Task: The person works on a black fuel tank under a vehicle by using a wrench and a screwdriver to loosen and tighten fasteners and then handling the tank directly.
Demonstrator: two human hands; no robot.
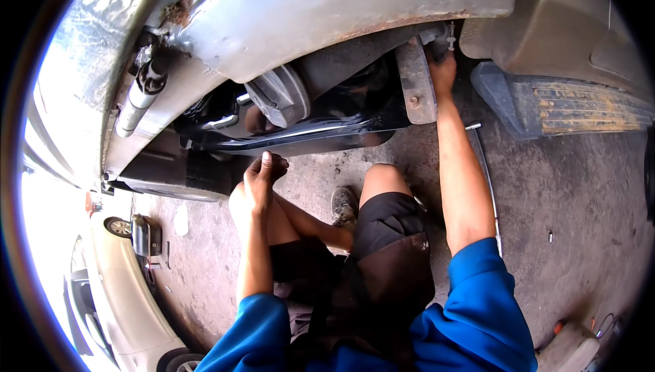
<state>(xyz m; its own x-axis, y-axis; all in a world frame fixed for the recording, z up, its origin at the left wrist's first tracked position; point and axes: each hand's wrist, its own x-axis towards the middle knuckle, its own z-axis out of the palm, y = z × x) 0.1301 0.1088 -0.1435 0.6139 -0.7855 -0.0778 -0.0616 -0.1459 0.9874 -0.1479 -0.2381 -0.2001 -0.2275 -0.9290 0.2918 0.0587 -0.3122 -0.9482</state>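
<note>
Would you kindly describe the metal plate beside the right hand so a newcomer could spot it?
Start at the big curved metal panel across the top; follow its lower edge rightward to the right hand. Just left of that hand is a flat grey plate. Its straight edges and rusty spot near the bottom distinguish it from the round dark cap further left.

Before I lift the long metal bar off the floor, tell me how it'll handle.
The bar looks like shiny metal, so it's probably stiff and heavy for its thinness. Its crosswise end may keep it from rolling freely.
</note>
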